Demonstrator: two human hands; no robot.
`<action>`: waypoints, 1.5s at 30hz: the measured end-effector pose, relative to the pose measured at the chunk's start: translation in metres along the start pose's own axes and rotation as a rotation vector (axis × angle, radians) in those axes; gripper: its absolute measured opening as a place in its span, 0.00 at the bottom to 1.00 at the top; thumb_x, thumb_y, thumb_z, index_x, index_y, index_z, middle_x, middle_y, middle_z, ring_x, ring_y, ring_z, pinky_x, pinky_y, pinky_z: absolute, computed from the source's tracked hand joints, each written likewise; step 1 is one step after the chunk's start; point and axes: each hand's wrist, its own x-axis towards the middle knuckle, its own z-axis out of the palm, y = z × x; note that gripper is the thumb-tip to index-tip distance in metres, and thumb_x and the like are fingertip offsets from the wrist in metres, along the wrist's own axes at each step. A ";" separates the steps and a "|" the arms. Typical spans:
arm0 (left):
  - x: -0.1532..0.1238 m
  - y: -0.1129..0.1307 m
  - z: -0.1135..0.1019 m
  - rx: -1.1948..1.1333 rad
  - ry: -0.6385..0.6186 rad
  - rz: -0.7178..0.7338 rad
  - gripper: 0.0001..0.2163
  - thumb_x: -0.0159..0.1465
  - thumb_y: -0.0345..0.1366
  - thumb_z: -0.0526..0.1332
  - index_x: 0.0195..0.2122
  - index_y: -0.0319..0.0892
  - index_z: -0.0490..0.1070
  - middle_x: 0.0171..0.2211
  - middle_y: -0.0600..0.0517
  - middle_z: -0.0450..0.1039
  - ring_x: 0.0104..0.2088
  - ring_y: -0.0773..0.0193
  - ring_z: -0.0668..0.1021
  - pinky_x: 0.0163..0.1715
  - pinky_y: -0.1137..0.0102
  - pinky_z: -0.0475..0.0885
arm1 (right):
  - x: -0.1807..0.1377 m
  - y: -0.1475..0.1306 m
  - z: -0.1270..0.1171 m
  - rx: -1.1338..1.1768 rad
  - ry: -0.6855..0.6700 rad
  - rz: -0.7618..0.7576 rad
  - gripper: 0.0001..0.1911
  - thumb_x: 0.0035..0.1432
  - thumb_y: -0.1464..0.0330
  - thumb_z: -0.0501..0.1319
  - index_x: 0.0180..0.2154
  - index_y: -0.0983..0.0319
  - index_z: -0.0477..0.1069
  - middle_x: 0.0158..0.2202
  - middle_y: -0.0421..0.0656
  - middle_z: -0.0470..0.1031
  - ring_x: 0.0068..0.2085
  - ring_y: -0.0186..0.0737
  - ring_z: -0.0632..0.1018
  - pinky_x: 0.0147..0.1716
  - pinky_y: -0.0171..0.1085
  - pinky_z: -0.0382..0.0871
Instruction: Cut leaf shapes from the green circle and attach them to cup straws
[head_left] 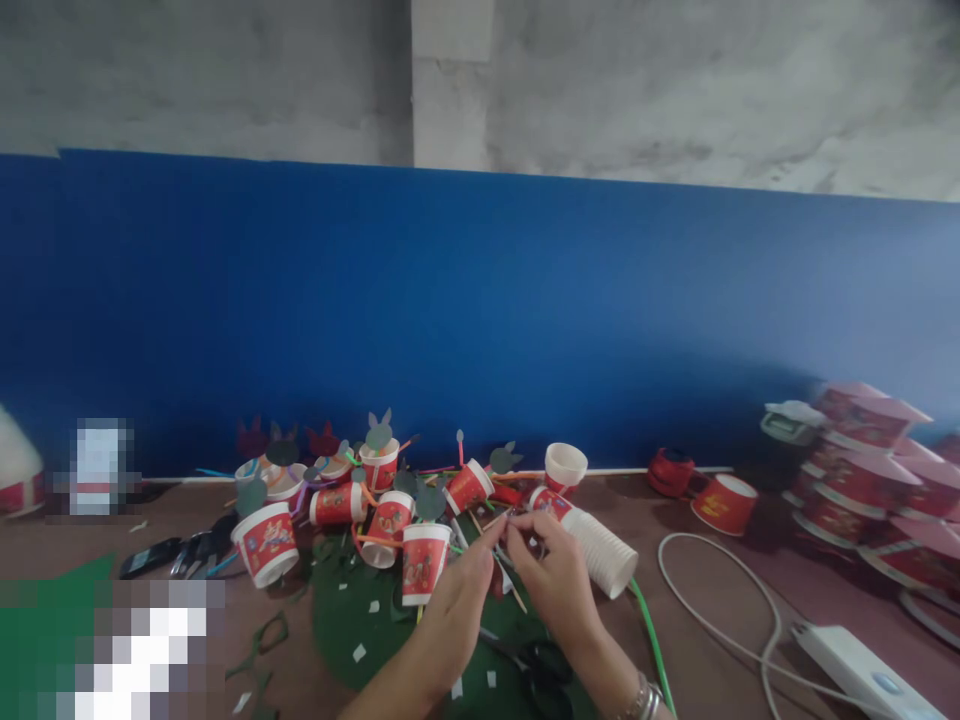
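Observation:
My left hand (461,590) and my right hand (551,570) meet fingertip to fingertip above the middle of the table. Both are closed in a pinch; whatever they hold is too small to make out. Under them lie a dark green sheet (341,625), black-handled scissors (546,665) and some thin sticks. A red-and-white paper cup (425,562) stands just left of my left hand. Beside my right hand, a stack of nested paper cups (604,550) lies on its side. Several more paper cups, some with rabbit-like paper heads (379,432) and coloured strips, crowd the left and centre.
On the right are a white power strip (862,665), a looping white cable (776,600), a red paper bucket (724,503) and piled red containers (862,470). A green cord (651,640) runs right of my wrist. Paper scraps (359,653) dot the table. A blue panel (480,320) stands behind.

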 end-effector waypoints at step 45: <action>0.018 0.009 -0.024 -0.872 0.170 -0.281 0.18 0.59 0.46 0.57 0.44 0.37 0.72 0.18 0.59 0.55 0.18 0.72 0.59 0.20 0.75 0.54 | 0.002 0.002 0.005 1.007 -0.230 0.592 0.09 0.46 0.67 0.59 0.19 0.61 0.62 0.18 0.37 0.63 0.23 0.33 0.67 0.25 0.32 0.64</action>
